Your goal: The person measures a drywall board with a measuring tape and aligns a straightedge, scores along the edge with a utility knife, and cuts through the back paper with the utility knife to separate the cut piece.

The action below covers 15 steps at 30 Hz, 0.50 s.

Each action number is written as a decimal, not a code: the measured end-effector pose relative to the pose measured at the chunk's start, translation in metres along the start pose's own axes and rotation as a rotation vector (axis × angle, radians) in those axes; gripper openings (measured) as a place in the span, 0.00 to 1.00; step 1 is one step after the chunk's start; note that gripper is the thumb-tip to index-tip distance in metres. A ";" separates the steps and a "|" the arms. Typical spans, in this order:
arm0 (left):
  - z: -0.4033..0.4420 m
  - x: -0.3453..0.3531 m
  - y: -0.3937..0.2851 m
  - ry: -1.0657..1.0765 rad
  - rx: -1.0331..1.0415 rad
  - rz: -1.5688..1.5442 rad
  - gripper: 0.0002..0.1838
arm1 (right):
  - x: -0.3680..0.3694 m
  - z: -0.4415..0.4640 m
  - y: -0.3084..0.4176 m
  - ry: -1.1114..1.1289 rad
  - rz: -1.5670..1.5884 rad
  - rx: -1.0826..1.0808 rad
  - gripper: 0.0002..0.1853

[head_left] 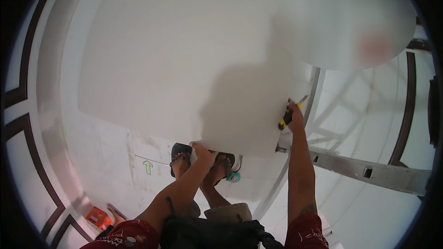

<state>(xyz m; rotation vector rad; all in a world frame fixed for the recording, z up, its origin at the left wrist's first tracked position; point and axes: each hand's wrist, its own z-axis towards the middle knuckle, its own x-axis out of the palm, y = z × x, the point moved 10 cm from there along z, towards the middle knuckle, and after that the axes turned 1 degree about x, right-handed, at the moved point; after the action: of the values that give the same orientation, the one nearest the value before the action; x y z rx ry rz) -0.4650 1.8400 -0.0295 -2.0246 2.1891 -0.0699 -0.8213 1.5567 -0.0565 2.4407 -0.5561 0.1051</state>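
A large pale flat board (152, 64) fills the middle of the head view. My left hand (201, 153) holds the board's near edge, thumb on top; its other fingers are partly hidden. At the board's right edge, my right hand (296, 114) is closed round a yellow-and-black utility knife (286, 120). The blade sticks out beyond the hand, toward the upper right. Whether the knife touches the board I cannot tell. My sandalled feet (180, 159) stand at the near edge, and a teal tape measure (234, 177) lies beside the right foot.
A metal ladder-like frame (369, 168) runs along the right side. An orange object (98, 218) sits on the floor at lower left. White walls with dark brown trim (408, 101) stand at both sides. A round blurred patch covers the upper right.
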 end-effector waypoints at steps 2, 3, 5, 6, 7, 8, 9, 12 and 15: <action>-0.018 -0.004 -0.003 -0.075 0.033 0.047 0.40 | 0.031 0.022 0.040 -0.082 -0.245 0.003 0.17; -0.016 -0.012 -0.001 -0.054 0.027 0.046 0.42 | 0.041 0.015 0.052 -0.233 -0.406 0.029 0.18; 0.012 -0.029 0.008 0.011 0.012 0.028 0.44 | 0.058 -0.007 0.079 -0.367 -0.596 0.033 0.20; 0.028 -0.032 0.013 0.052 0.005 0.015 0.45 | 0.060 -0.018 0.085 -0.351 -0.623 0.015 0.20; 0.040 -0.032 0.014 0.089 0.003 0.002 0.47 | 0.061 -0.024 0.086 -0.332 -0.650 0.003 0.21; 0.030 -0.028 0.010 0.082 -0.007 0.005 0.47 | 0.063 -0.025 0.087 -0.292 -0.627 0.022 0.21; 0.018 -0.023 0.005 0.075 -0.016 0.008 0.47 | 0.059 -0.025 0.091 -0.254 -0.600 0.042 0.21; -0.070 -0.016 -0.011 -0.058 -0.048 0.058 0.45 | 0.065 -0.049 0.106 -0.154 -0.533 0.076 0.21; -0.100 -0.034 -0.024 -0.173 -0.016 0.082 0.47 | 0.081 -0.082 0.125 -0.140 -0.529 0.091 0.19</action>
<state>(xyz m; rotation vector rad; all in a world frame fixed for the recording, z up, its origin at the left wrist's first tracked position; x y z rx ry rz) -0.4540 1.8643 0.0753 -1.8687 2.1675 0.1280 -0.7945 1.4863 0.0962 2.6123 0.0518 -0.2656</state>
